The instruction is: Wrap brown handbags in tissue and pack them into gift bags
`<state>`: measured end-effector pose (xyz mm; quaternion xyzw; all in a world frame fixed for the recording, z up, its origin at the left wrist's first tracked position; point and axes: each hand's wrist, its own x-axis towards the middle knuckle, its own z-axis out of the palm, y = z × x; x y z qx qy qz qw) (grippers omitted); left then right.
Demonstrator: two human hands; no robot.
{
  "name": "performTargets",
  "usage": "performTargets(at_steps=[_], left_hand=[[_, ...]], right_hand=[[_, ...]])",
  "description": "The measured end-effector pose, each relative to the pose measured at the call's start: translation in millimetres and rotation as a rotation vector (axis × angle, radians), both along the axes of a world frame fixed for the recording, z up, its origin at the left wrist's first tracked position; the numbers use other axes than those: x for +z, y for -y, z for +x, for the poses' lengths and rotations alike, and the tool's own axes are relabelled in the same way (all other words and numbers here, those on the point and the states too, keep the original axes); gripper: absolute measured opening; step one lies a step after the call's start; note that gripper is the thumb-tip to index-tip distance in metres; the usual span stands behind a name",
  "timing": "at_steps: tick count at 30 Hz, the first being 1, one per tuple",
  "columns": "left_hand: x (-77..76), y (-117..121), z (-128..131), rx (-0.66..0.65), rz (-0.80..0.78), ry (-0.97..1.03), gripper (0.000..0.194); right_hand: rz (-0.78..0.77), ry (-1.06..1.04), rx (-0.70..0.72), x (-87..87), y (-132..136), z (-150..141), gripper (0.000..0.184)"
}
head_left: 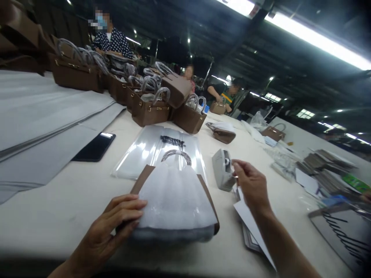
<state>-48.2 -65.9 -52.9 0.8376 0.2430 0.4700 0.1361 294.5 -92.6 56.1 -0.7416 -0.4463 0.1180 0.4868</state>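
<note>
Insp. note: handbag (145, 178) located on table (72, 208), directly in front of me, handle (178, 153) pointing away. My L. hand (116, 220) grips its left side, fingers over the edge of the white wrap (176, 197). My R. hand (251, 180) is at the tape dispenser (220, 172), thumb and fingertips drawn together by its right side; can't tell if tape is between them.

Progress, my est.: partway. Done: wrap laid over the body; handle appears film-covered. Outstanding: brown sides exposed L. & R.; handbag not inside the clear sleeve (136, 158), which lies flat just beyond w/ black print. Tape on wrap unconfirmed: glossy patches there, nature unclear.

Other stock: qty. of brown bags (152, 112) grouped at rear, handles film-wrapped, bodies mostly bare. Large pale sheets (43, 116) stacked far L., phone (97, 147) at their edge. White paper (251, 222) near dispenser, under my R. forearm.
</note>
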Motion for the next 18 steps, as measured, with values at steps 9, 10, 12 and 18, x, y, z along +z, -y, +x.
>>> performTargets(at_steps=[9, 10, 12, 18], left_hand=[[-7.9, 4.4, 4.2, 0.048, -0.133, 0.087, 0.021], [-8.3, 4.8, 5.3, 0.057, -0.136, 0.095, 0.020], [-8.0, 5.0, 7.2, 0.077, -0.130, 0.111, 0.020], [-10.1, 3.5, 9.6, 0.071, -0.091, 0.142, 0.023]], right_hand=[[-0.609, -0.434, -0.202, -25.7, -72.2, 124.5, 0.015], [-0.645, -0.471, -0.196, -25.3, -76.2, 124.9, 0.016], [-0.675, -0.531, -0.169, -20.2, -79.4, 126.2, 0.015], [-0.527, -0.595, -0.097, -12.1, -45.8, 129.6, 0.015]])
